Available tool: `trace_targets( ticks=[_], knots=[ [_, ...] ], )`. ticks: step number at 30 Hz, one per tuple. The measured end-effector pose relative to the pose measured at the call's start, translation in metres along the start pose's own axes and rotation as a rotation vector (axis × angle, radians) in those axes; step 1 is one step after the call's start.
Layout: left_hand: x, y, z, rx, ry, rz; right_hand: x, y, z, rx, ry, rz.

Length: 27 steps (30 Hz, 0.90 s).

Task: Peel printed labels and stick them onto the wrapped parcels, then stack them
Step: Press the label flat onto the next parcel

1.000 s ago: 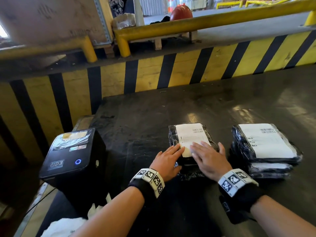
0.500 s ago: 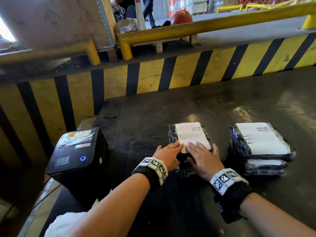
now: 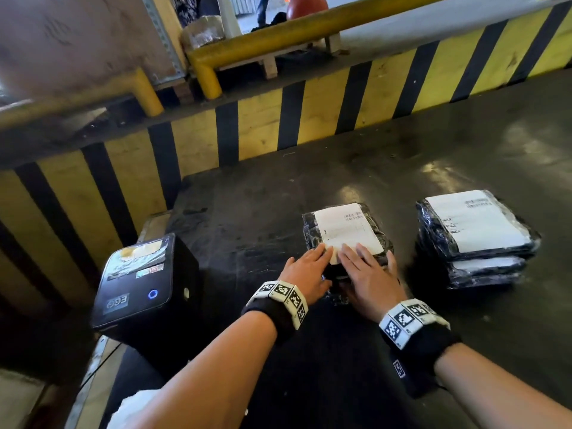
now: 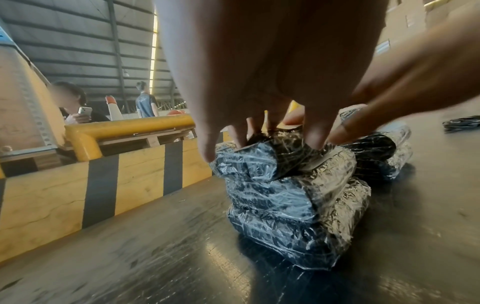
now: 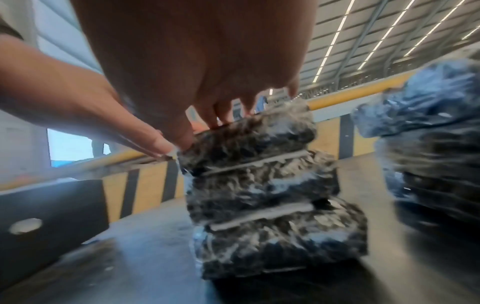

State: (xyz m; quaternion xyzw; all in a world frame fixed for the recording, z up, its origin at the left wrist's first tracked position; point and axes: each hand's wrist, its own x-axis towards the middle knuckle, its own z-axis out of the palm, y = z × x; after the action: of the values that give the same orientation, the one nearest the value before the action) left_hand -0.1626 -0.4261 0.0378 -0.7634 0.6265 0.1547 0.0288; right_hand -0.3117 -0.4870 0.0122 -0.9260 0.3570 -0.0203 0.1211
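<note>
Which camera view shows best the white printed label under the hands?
The head view: the white printed label lies face-up on the top black wrapped parcel, print visible. Both wrist views look edge-on at the parcel stack, so its face stays hidden; the right wrist view is blurred.

Head view looks forward and down from above, over both forearms, across the bench toward the striped barrier. Both wrist views sit low, just above the bench, close behind the fingers, facing the barrier. All three share the middle stack.
</note>
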Motion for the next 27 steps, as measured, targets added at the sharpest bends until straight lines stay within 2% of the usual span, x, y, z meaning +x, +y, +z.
trace_targets(
  ticks=[8, 13, 19, 23, 27],
  knots=[
    [0.005, -0.012, 0.002, -0.024, -0.011, 0.079, -0.009, 0.023, 0.008, 0.029, 0.110, 0.197],
    [0.005, -0.019, 0.002, -0.044, -0.005, 0.130, -0.008, 0.003, 0.000, 0.025, 0.090, 0.333],
    [0.009, -0.024, 0.005, -0.042, -0.012, 0.171, -0.008, -0.040, 0.016, -0.057, 0.028, 0.272],
    [0.010, -0.028, 0.001, -0.038, -0.026, 0.199, -0.009, -0.036, 0.015, -0.076, 0.038, 0.294],
    [0.010, -0.031, 0.004, -0.052, -0.017, 0.219, -0.020, -0.018, 0.013, -0.072, 0.057, 0.387]
  ],
)
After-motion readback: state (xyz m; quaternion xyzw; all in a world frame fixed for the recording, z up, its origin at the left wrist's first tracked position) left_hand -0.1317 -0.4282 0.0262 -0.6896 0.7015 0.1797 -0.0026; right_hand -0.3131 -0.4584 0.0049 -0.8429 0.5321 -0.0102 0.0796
